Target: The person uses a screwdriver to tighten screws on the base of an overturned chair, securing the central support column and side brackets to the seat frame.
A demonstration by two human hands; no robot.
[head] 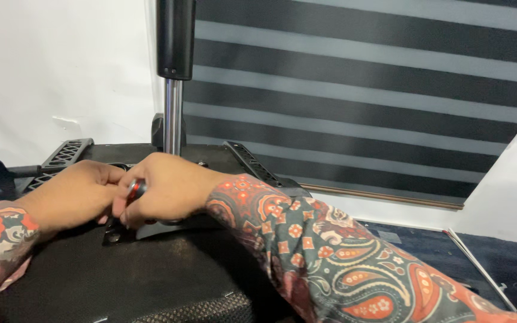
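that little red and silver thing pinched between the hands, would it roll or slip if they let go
The small red and silver part looks rounded and shiny, so it would probably roll and may feel slippery. It seems light: fingertips of the right hand and left hand pinch it. The black platform looks flat, little to stop it.

dim, even indoor light | soft shadow under hands (121, 194) | slight blur overall

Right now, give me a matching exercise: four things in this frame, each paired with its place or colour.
Things:
1. right hand
2. metal post
3. striped blind
4. left hand

Descriptions:
A. upright, behind the hands
B. grey and black bands, on the right
C. fingers around a small red and silver object
D. knuckles up, touching the other hand

Pairs: 1-C, 2-A, 3-B, 4-D
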